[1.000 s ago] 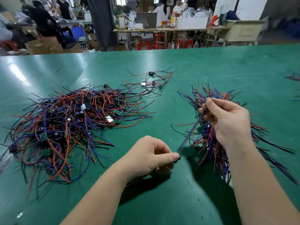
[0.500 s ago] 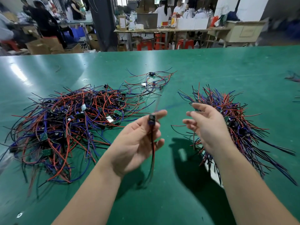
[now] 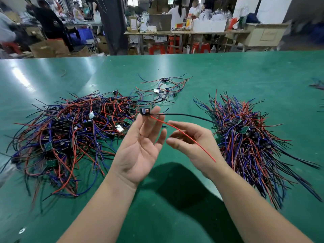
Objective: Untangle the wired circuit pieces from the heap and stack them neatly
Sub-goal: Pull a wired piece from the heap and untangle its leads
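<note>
Centrally, a single circuit piece point(image 3: 145, 112), a small dark block with a coppery face, is held up above the table point(image 3: 245, 72), between the two wire piles. It is pinched at the fingertips of the left hand point(image 3: 140, 148), which is raised palm toward the camera with its other fingers relaxed. Two leads leave the piece to the right. The red wire point(image 3: 184, 133) slopes down across the right hand point(image 3: 198, 144), and the black wire point(image 3: 184, 115) arcs toward the stack point(image 3: 254, 142), where its end is lost among like wires. The right hand is loosely spread, thumb and fingers apart; whether the red wire touches it cannot be told. The two hands are close but not touching. To the left lies the heap point(image 3: 70, 134), a tangle of red, blue and black wires with small green boards showing through, its near edge blurred. On the right, the stack's wires fan out in rough alignment, their boards mostly buried. Farther back sits a small cluster point(image 3: 164, 88) of a few loose pieces. More wires at the right edge point(image 3: 317, 85) are cut off. The workshop behind is too blurred to read.
</note>
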